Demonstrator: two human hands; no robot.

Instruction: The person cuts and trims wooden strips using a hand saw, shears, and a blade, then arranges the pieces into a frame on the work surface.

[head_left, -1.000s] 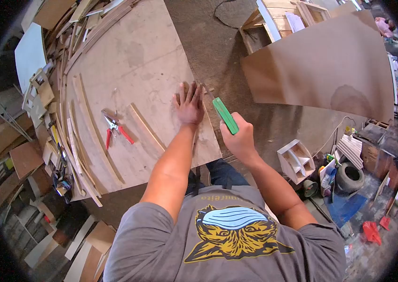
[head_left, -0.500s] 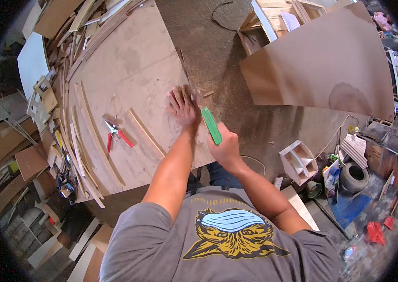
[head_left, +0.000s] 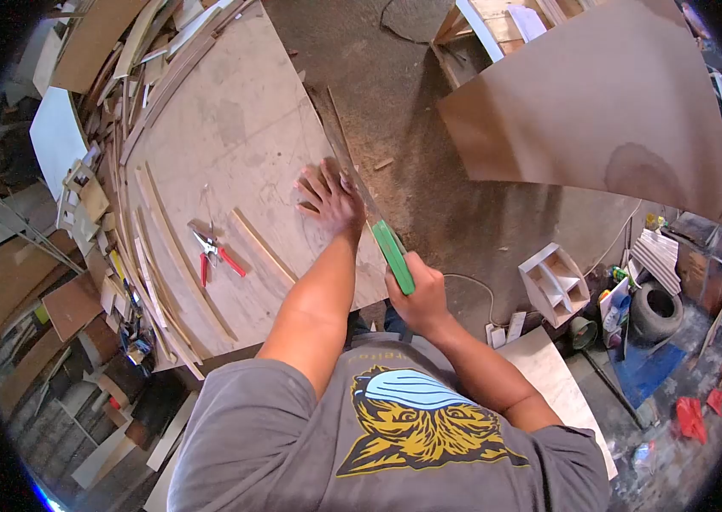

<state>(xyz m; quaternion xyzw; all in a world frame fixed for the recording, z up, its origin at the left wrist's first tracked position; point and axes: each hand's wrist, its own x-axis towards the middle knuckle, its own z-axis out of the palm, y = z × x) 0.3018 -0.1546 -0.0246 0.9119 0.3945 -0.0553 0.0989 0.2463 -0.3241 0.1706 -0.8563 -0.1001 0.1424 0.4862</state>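
Observation:
My left hand (head_left: pixel 332 201) lies with fingers spread on the large plywood sheet (head_left: pixel 246 119), close to its right edge. My right hand (head_left: pixel 419 294) is wrapped round the green handle of a handsaw (head_left: pixel 393 258). Its narrow blade points away from me along the sheet's edge, just right of my left hand. Where the teeth meet the wood is too small to make out. Left of my hands, red-handled pliers (head_left: pixel 214 254) lie on the sheet with their handles apart. Between them and my left forearm is a thin wooden strip (head_left: pixel 264 246).
Long strips (head_left: pixel 182 252) and piled wood scraps (head_left: pixel 113 102) line the sheet's left side. A large brown panel (head_left: pixel 583 111) stands to the right beyond the floor gap. A small divided wooden box (head_left: pixel 553 286) and a tyre (head_left: pixel 656 312) are at the lower right.
My right hand has drawn the handsaw back toward my body and slightly right. My left hand stays spread on the sheet. The whole view has shifted a little.

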